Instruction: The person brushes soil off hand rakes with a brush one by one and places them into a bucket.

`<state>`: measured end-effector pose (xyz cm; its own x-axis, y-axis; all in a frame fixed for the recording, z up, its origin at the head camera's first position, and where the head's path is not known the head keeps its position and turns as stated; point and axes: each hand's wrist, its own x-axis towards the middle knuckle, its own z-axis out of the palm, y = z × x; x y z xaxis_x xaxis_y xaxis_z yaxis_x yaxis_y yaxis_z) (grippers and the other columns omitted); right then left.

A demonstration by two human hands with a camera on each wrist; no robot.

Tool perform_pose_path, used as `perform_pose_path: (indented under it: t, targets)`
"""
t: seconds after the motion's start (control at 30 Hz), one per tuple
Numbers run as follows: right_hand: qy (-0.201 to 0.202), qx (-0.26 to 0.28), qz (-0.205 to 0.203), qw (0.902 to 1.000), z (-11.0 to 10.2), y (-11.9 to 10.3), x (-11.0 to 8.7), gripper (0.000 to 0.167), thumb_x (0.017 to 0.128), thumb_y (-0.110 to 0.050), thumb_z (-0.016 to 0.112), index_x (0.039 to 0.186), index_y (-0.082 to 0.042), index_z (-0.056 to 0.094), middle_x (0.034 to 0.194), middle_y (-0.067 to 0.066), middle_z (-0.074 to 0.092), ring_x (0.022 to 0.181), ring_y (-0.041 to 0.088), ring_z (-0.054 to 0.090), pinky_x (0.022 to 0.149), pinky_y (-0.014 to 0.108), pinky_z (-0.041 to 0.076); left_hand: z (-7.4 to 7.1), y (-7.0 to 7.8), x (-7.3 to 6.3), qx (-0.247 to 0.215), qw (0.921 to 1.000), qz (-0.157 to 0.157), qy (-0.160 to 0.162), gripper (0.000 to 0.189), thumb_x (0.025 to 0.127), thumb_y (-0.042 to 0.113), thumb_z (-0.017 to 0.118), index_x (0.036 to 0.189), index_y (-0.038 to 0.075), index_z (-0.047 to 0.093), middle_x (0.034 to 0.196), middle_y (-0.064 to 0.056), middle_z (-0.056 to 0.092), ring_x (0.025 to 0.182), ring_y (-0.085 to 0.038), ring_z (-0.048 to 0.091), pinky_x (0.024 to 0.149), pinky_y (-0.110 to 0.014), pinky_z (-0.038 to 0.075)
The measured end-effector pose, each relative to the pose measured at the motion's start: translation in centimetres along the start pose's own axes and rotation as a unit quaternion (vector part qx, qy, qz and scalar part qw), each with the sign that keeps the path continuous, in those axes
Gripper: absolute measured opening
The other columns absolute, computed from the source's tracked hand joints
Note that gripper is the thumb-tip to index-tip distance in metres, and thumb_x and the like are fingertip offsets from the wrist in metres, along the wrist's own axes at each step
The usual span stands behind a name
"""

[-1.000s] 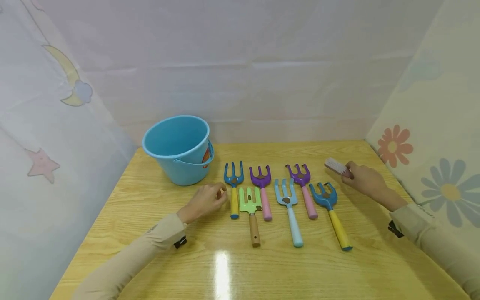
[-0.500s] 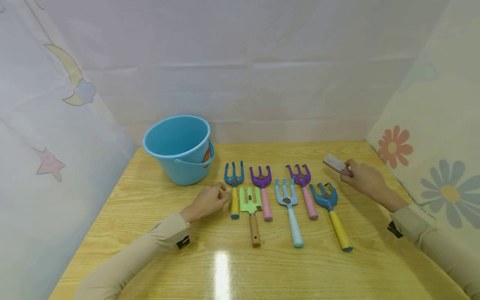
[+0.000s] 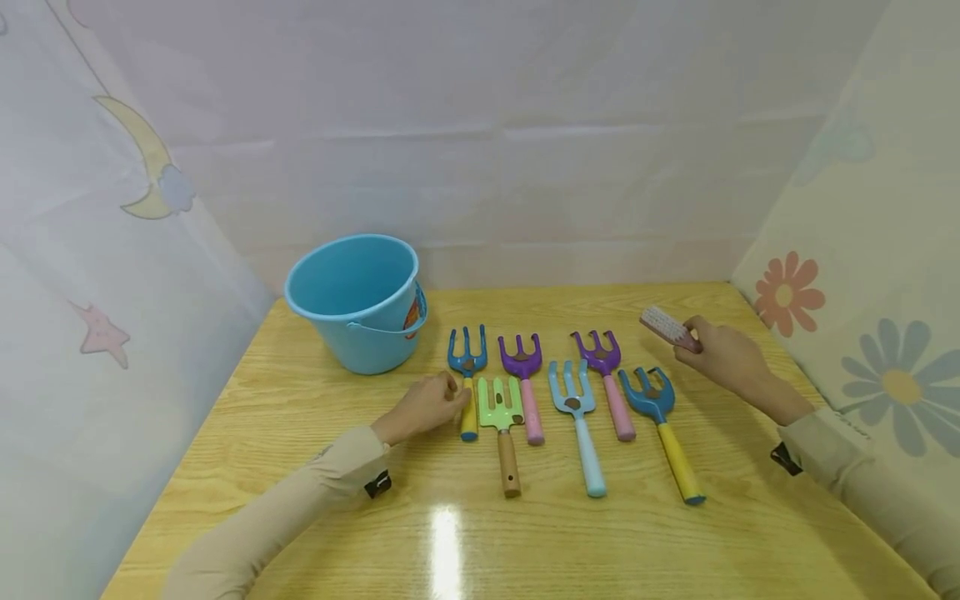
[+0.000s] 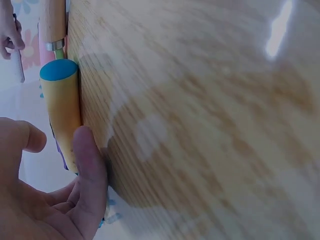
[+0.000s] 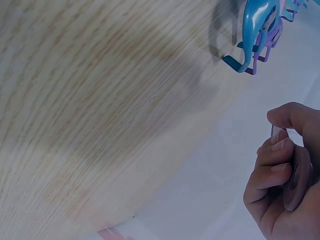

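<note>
My right hand grips a scrubbing brush by its brownish handle, bristles facing up and left, above the table. My left hand is at the yellow handle of the leftmost blue hand fork. In the left wrist view, one finger lies against or close beside that handle, while the digit opposite stands apart from it. Brown patches mark the fork heads. Beside it lie a green fork, two purple ones with pink handles, a light blue one and another blue one.
A light blue bucket stands at the back left of the wooden table, its handle hanging down at the front. Printed cloth walls enclose the table at the back and on both sides.
My left hand has shifted right, over to the leftmost fork's yellow handle. The brush in my right hand has moved slightly left and up. The forks and bucket have stayed put.
</note>
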<state>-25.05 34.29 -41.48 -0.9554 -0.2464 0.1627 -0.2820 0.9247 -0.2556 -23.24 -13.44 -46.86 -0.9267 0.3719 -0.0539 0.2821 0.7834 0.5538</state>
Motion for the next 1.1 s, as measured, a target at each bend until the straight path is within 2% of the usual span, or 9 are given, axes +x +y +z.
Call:
perform_pose_path:
  t: [0.1,0.27,0.33,0.47,0.67,0.83,1.1]
  targets:
    - [-0.002,-0.001,0.003,1.0000,0.0,-0.1,0.0,0.045,0.094,-0.023,0.059,0.121,0.012,0.050,0.056,0.002,0.051,0.043,0.014,0.037,0.040,0.029,0.028,0.1,0.2,0.0,-0.013,0.9999,-0.006,-0.009,0.043,0.099,0.040,0.053,0.108,-0.002,0.060,0.068,-0.002,0.057,0.051,-0.013,0.054,0.049,-0.029,0.047]
    - [0.001,0.000,-0.007,1.0000,0.1,-0.3,-0.1,0.045,0.095,-0.023,0.061,0.121,0.011,0.051,0.057,0.001,0.051,0.042,0.013,0.037,0.040,0.028,0.028,0.3,0.6,0.0,-0.048,0.9982,-0.017,-0.032,0.047,0.101,0.039,0.052,0.119,-0.005,0.055,0.068,-0.003,0.057,0.043,-0.016,0.055,0.041,-0.029,0.047]
    - [0.001,0.004,-0.009,0.9999,0.2,-0.3,-0.1,0.045,0.095,-0.023,0.061,0.121,0.012,0.052,0.058,0.001,0.053,0.042,0.013,0.038,0.039,0.028,0.028,0.4,0.7,0.0,-0.056,0.9976,-0.012,-0.038,0.047,0.101,0.037,0.052,0.120,-0.005,0.053,0.064,-0.003,0.056,0.040,-0.015,0.053,0.039,-0.027,0.045]
    - [0.003,0.011,-0.009,0.9999,0.3,-0.5,0.0,0.046,0.095,-0.025,0.061,0.122,0.012,0.052,0.061,0.002,0.057,0.043,0.014,0.040,0.039,0.029,0.030,0.6,0.8,0.2,-0.064,0.9972,0.001,-0.039,0.039,0.102,0.034,0.052,0.112,-0.004,0.055,0.057,-0.001,0.052,0.036,-0.013,0.049,0.037,-0.025,0.041]
    - [0.005,0.013,-0.011,0.9998,0.3,-0.9,0.2,0.047,0.095,-0.025,0.062,0.124,0.011,0.052,0.059,0.000,0.055,0.043,0.014,0.040,0.040,0.030,0.030,0.8,0.8,0.6,-0.056,0.9979,0.000,-0.033,0.034,0.102,0.034,0.052,0.106,0.000,0.055,0.052,0.000,0.050,0.034,-0.013,0.049,0.036,-0.025,0.040]
    - [0.021,0.009,-0.028,0.9994,0.3,-1.6,0.6,0.045,0.095,-0.024,0.061,0.122,0.011,0.054,0.057,-0.001,0.053,0.043,0.013,0.038,0.040,0.028,0.028,1.0,0.7,0.9,-0.033,0.9992,-0.003,-0.020,0.030,0.100,0.034,0.054,0.092,0.006,0.054,0.056,-0.001,0.051,0.034,-0.013,0.050,0.036,-0.026,0.042]
    - [0.030,0.009,-0.033,0.9990,0.3,-2.5,0.6,0.041,0.093,-0.021,0.062,0.119,0.009,0.054,0.054,-0.001,0.047,0.042,0.011,0.035,0.039,0.026,0.026,1.0,1.2,0.6,-0.019,0.9997,-0.006,-0.013,0.039,0.098,0.040,0.058,0.096,0.002,0.053,0.058,-0.003,0.053,0.036,-0.014,0.051,0.036,-0.028,0.044]
